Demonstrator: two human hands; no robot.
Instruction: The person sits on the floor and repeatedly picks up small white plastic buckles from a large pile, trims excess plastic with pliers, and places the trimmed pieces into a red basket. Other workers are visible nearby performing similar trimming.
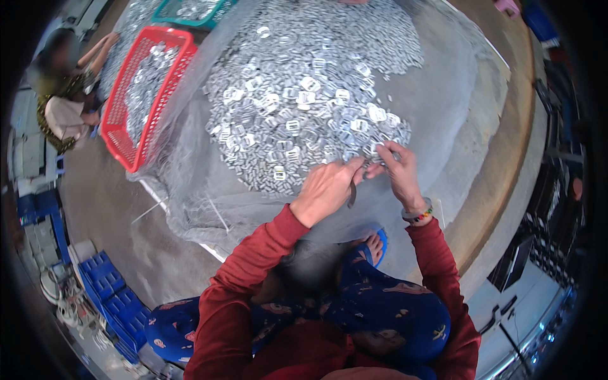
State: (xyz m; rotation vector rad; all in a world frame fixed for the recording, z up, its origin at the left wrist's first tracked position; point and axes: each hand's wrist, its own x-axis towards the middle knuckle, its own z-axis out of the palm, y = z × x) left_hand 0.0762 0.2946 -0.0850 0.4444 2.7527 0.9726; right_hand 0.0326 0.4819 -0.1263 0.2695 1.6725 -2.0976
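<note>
Low over a wide heap of small silver pellets [253, 180] mixed with flat silver buckles [306, 97], my two hands are close together at the heap's near edge. My left hand [324, 189] is closed, fingers pinched, with a thin dark strip [352, 195] hanging below them. A few centimetres to the right, my right hand [402, 172] has its thumb and forefinger bent around a silver buckle [373, 149]. The fingertips partly cover that buckle. A beaded bracelet [419, 216] circles my right wrist.
Grey netting [190, 196] lies under the heap and bunches up at its left. Beyond it stand a red basket [166, 95] holding silver pieces and a green basket [170, 20]. Another person [66, 95] crouches at the far left. Blue bins [114, 297] stand lower left.
</note>
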